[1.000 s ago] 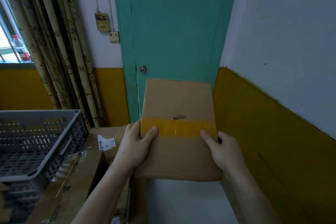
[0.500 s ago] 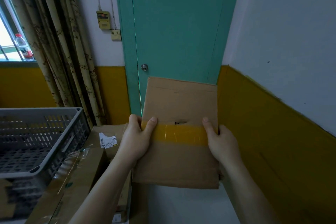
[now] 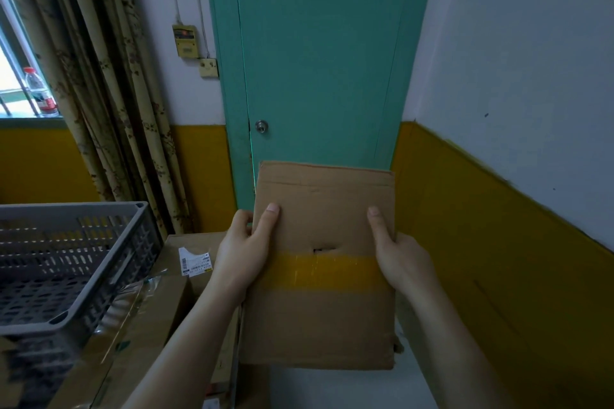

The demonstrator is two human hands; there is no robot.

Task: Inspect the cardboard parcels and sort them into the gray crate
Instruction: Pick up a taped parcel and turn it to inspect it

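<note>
Brown cardboard parcel [image 3: 324, 309], one yellow tape band [image 3: 325, 272] across it. Behind the parcel: teal door [image 3: 319, 60]. Left of the door: gray perforated crate [image 3: 66, 262]; beige curtain [image 3: 99, 76], brown floral print. Walls white over mustard yellow.

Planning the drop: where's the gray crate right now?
The gray crate sits at the head view's left edge atop stacked boxes, left of the left hand.

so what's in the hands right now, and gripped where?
A flat cardboard parcel, held by its two side edges: left hand on the left edge, right hand on the right, thumbs on the front face above the yellow tape.
</note>
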